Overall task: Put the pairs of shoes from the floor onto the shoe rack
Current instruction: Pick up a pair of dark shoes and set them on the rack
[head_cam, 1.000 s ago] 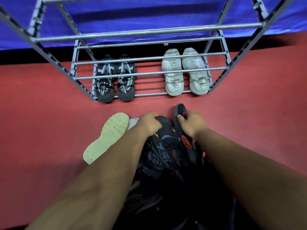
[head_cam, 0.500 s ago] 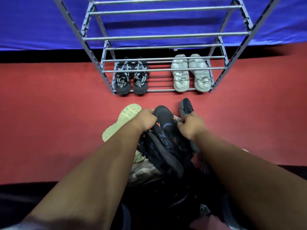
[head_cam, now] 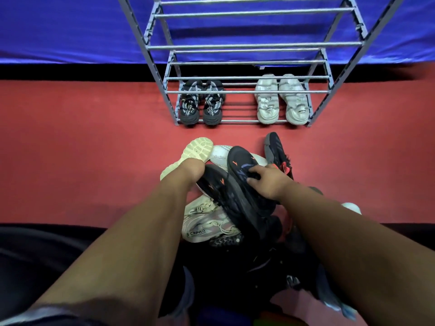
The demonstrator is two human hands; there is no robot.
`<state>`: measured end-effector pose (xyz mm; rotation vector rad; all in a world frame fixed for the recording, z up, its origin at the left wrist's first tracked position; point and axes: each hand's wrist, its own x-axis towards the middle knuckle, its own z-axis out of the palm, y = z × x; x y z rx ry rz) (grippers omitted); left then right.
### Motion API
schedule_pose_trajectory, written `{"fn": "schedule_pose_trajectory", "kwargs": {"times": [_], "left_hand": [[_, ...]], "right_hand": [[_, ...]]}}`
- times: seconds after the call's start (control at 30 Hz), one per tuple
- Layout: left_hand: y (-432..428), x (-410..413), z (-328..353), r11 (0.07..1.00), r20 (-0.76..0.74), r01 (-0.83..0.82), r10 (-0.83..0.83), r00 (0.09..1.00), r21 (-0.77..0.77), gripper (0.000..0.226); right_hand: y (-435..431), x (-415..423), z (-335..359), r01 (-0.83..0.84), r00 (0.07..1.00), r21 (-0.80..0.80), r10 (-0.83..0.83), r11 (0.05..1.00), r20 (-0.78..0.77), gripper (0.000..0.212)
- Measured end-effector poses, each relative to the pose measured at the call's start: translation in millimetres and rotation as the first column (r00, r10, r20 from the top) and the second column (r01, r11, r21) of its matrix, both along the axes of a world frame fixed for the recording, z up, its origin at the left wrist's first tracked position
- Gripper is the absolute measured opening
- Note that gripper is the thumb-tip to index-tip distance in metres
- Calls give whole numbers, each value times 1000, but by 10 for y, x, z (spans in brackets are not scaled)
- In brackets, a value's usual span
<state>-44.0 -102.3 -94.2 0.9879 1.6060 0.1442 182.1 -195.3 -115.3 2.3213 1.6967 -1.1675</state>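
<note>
On the red floor [head_cam: 94, 149], at the left of the shoe pile, the left grip [head_cam: 191, 169] sits against the edge of one black sneaker [head_cam: 215, 184], on the near side of an upturned cream sole [head_cam: 196, 150]. Its fingers are hidden past the knuckles, so I cannot tell whether it grasps the shoe or only rests on it. To the right, a second black sneaker [head_cam: 242, 161], apparently its mate, is tipped toe-up, and the right grip [head_cam: 268, 182] holds it with fingers curled over the upper. These shoes should be light, with soft uppers that give under pressure and stiffer rubber soles. The firm places to take hold are therefore the heel collar or the sole's edge, since a pinch on fabric alone may let the shoe swing. Neither looks fragile or slick. A dark grey shoe [head_cam: 274, 149] lies just right of that hand. Beyond, the shoe rack [head_cam: 247, 92] already carries a black-and-white pair [head_cam: 200, 107] at the left of its bottom tier and a white pair [head_cam: 280, 100] at the right, with bare bars between. Compared with half a second ago, the right grip has moved from beside the grey shoe onto the black sneaker's upper, the two black sneakers now show apart, and the rack sits further right in view.
</note>
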Motion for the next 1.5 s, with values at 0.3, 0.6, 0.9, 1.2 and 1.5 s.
{"fn": "schedule_pose_trajectory", "kwargs": {"times": [0.3,0.6,0.9,1.2,1.5], "left_hand": [[-118,-219,-139,957,69,230,-245,967,174,30],[201,124,125,857,175,-232,169,970,460,53],[230,569,503,885,476,-466,412,777,-5,46],[-170,906,166,978,-116,173,-186,976,-116,47],[-362,983,-468,977,-141,212,-210,967,-7,6]], "right_hand": [[-70,-137,53,-65,998,72,66,995,-13,57],[70,-122,296,322,914,108,-279,941,-296,69],[289,448,624,9,987,116,10,993,-163,90],[17,781,258,411,912,101,-410,906,-30,59],[2,792,-22,542,827,-54,-544,839,-144,39]]}}
